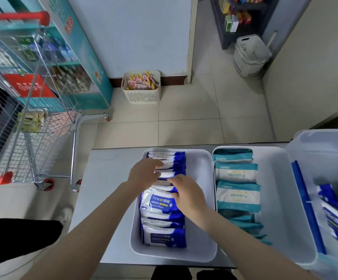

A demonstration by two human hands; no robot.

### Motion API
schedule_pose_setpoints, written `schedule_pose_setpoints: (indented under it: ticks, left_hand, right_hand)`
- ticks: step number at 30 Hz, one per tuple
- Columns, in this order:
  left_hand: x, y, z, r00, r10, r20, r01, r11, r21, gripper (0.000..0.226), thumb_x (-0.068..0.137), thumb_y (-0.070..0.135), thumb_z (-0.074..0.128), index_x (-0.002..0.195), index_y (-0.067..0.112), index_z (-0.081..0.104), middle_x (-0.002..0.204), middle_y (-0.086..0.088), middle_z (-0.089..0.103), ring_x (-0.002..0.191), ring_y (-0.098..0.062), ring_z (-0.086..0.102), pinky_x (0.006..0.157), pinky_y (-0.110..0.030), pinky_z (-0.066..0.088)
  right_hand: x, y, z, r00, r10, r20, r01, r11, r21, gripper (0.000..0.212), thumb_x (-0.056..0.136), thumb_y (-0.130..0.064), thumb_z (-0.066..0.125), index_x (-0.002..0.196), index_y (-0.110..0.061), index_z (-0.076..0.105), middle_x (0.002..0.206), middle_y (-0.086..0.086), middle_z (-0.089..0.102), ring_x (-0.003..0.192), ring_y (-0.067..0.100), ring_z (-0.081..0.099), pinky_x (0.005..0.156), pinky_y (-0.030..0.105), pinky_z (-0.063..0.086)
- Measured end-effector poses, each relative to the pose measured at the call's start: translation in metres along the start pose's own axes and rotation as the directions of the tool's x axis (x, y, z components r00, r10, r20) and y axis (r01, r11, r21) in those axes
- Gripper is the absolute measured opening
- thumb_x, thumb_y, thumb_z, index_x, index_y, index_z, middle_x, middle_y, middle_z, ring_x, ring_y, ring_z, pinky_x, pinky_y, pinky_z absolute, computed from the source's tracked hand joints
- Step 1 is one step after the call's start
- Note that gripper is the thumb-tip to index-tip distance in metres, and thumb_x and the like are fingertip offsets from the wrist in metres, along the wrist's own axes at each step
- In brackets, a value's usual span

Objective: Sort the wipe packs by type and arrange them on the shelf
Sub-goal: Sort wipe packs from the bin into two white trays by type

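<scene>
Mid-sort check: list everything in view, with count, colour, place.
blue wipe packs: one row, blue and white, left tray
teal wipe packs: one row, teal and white, right tray
trays: two, white, side by side on grey shelf top
clear bin: one, right edge, mixed packs inside
shopping cart: one, wire with red trim, left
snack basket: one, cream, floor by wall
pale basket: one, floor by dark shelving
left hand: on blue packs, far in row
right hand: on blue packs, mid-row
</scene>
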State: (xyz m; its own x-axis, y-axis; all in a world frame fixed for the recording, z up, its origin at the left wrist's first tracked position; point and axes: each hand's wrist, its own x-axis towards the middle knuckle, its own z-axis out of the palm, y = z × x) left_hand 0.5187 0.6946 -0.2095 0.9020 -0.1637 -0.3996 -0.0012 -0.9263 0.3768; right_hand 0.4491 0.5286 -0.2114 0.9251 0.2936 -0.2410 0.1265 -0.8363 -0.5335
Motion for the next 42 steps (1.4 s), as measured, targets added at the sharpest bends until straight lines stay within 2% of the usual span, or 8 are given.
schedule_pose_setpoints:
  ticks: [6,17,23,27,31,35,39,42]
  left_hand:
    - [-0.037,0.067,0.013,0.994,-0.022,-0.106,-0.008,0.961,-0.276,0.031,0.088,0.021,0.063,0.118,0.030,0.065,0.113,0.017,0.064,0.106,-0.002,0.059,0.095,-0.020,0.044]
    - [-0.068,0.260,0.078,0.939,0.342,-0.014,-0.331,0.897,-0.291,0.031,0.092,0.024,0.058,0.122,0.031,0.060,0.112,0.016,0.059,0.105,-0.003,0.054,0.092,-0.017,0.039]
    - [-0.070,0.318,0.095,0.900,0.431,0.061,-0.415,0.893,-0.173,0.032,0.095,0.028,0.051,0.126,0.032,0.057,0.124,0.014,0.058,0.111,-0.005,0.055,0.095,-0.023,0.043]
    - [-0.070,0.348,0.109,0.887,0.451,0.097,-0.431,0.885,-0.176,0.032,0.094,0.029,0.052,0.125,0.034,0.058,0.123,0.015,0.059,0.109,-0.002,0.056,0.094,-0.022,0.044]
    - [-0.072,0.370,0.120,0.882,0.454,0.128,-0.427,0.883,-0.193,0.031,0.094,0.029,0.055,0.124,0.031,0.059,0.120,0.013,0.061,0.106,-0.002,0.057,0.092,-0.021,0.045]
    - [-0.075,0.391,0.130,0.886,0.433,0.168,-0.388,0.889,-0.243,0.033,0.092,0.029,0.058,0.125,0.028,0.060,0.119,0.011,0.063,0.103,-0.003,0.059,0.092,-0.022,0.047]
    - [-0.078,0.415,0.141,0.883,0.405,0.240,-0.310,0.884,-0.349,0.050,0.082,0.036,0.064,0.131,0.030,0.054,0.126,0.016,0.058,0.113,0.001,0.055,0.100,-0.029,0.047]
    - [-0.079,0.433,0.151,0.866,0.383,0.322,-0.263,0.896,-0.359,0.052,0.079,0.044,0.064,0.128,0.029,0.053,0.113,0.018,0.061,0.099,0.001,0.058,0.086,-0.020,0.047]
  right_hand:
    - [-0.053,0.042,-0.044,0.979,0.097,-0.182,-0.074,0.989,0.129,0.040,0.091,-0.015,0.054,0.131,-0.023,0.051,0.130,-0.005,0.053,0.119,0.015,0.048,0.095,0.022,0.037]
    - [-0.202,0.177,-0.131,0.831,0.409,-0.377,-0.359,0.912,0.197,0.036,0.086,-0.008,0.060,0.119,-0.023,0.063,0.119,-0.010,0.061,0.112,0.009,0.054,0.095,0.018,0.037]
    - [-0.252,0.273,-0.173,0.775,0.598,-0.207,-0.595,0.799,0.082,0.038,0.089,-0.009,0.055,0.125,-0.022,0.057,0.126,-0.003,0.058,0.116,0.018,0.052,0.094,0.027,0.041]
    - [-0.265,0.328,-0.197,0.681,0.727,-0.091,-0.722,0.645,-0.249,0.046,0.088,-0.007,0.049,0.128,-0.029,0.049,0.125,-0.004,0.055,0.113,0.017,0.054,0.087,0.029,0.048]
    - [-0.267,0.353,-0.200,0.717,0.697,-0.025,-0.606,0.605,-0.517,0.029,0.087,-0.005,0.048,0.112,-0.019,0.057,0.109,-0.001,0.065,0.099,0.018,0.062,0.073,0.027,0.047]
    - [-0.264,0.357,-0.214,0.770,0.637,0.039,-0.527,0.670,-0.523,0.021,0.088,-0.006,0.046,0.090,-0.025,0.055,0.088,-0.001,0.060,0.079,0.019,0.056,0.061,0.024,0.037]
    - [-0.254,0.343,-0.234,0.905,0.425,0.020,-0.402,0.869,-0.290,0.022,0.092,-0.013,0.045,0.093,-0.029,0.060,0.091,-0.005,0.065,0.079,0.015,0.053,0.056,0.026,0.035]
    - [-0.238,0.327,-0.246,0.944,0.327,-0.036,-0.319,0.937,0.140,0.017,0.090,-0.011,0.055,0.087,-0.025,0.064,0.084,-0.009,0.066,0.081,0.011,0.059,0.072,0.028,0.045]
